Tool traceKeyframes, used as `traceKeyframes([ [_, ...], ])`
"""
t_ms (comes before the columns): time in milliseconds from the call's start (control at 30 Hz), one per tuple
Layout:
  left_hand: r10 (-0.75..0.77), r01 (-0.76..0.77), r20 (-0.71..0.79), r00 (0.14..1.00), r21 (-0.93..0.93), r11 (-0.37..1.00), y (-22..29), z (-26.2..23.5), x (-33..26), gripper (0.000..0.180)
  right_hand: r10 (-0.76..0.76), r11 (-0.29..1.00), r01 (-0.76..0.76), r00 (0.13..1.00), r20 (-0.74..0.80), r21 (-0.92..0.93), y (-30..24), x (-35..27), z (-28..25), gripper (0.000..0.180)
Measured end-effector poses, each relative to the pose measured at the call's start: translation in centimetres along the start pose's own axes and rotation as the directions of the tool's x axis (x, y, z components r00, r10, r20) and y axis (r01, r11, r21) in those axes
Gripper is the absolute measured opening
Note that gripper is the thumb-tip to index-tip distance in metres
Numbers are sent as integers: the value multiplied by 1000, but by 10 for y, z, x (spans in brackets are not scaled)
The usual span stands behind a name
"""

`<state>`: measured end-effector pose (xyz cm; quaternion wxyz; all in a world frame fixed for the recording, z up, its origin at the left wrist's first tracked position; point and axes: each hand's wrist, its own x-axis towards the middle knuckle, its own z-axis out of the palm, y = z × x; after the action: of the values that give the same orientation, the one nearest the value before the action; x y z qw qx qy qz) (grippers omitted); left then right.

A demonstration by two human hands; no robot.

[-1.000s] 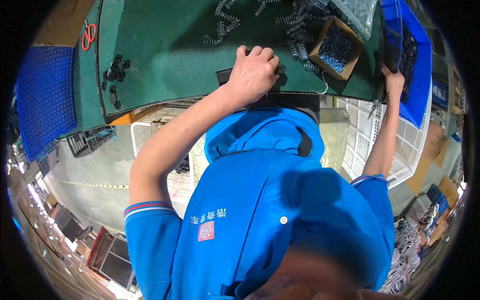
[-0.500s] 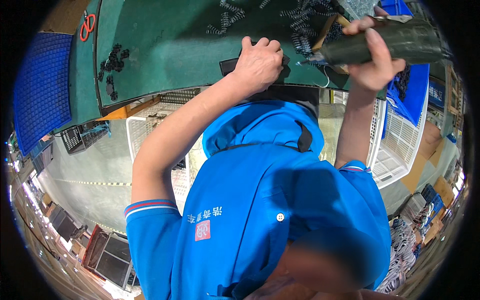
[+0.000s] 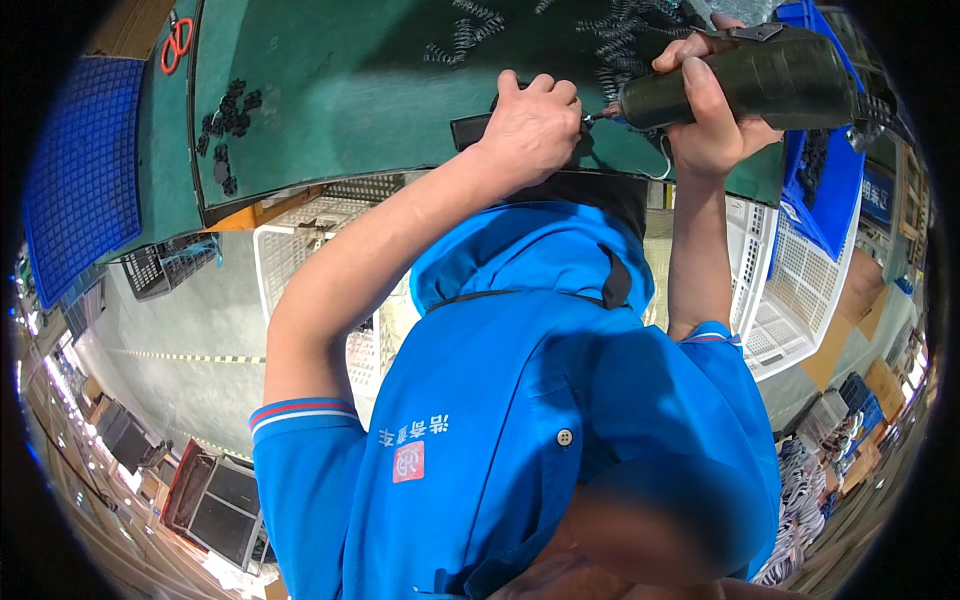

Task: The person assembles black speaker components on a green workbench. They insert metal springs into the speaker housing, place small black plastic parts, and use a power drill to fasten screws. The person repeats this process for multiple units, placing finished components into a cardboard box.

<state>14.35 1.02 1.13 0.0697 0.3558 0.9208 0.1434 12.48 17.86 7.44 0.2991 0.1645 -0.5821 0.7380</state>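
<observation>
On the green tabletop, my left hand [image 3: 530, 125] is closed over a black part [image 3: 470, 131], whose flat end sticks out to the left of the fingers. Most of that part is hidden under the hand. My right hand [image 3: 715, 115] is wrapped round a dark green power screwdriver [image 3: 785, 85], held level with its bit pointing left. The bit's tip is right beside the black part at my left fingers; whether it touches cannot be made out. Loose coil springs [image 3: 618, 45] lie just beyond the screwdriver, with more springs [image 3: 465, 35] farther left.
Small black pieces [image 3: 230, 120] lie at the table's left, near red-handled scissors [image 3: 176, 44]. A blue grid-patterned sheet [image 3: 85, 170] is at the far left. A blue bin [image 3: 830, 195] and a white crate [image 3: 790, 315] stand at right; another white crate [image 3: 285, 265] is under the table edge.
My right hand has brought the screwdriver left, so its bit is now at the black part. My left hand, still on that part, has shifted slightly right.
</observation>
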Motion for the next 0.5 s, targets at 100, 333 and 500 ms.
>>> traceKeyframes([
  [100,1,0,-6,1000,5,1000,-1,2,0,26,-13,1000,13,1000,6,-11,1,0,3,41],
  [333,1,-1,-15,1000,20,1000,0,1,0,27,23,994,-14,997,73,-113,-6,-6,7,43],
  [500,17,-17,-42,999,-4,1000,0,3,0,22,40,999,-44,972,232,12,4,-15,-2,46],
])
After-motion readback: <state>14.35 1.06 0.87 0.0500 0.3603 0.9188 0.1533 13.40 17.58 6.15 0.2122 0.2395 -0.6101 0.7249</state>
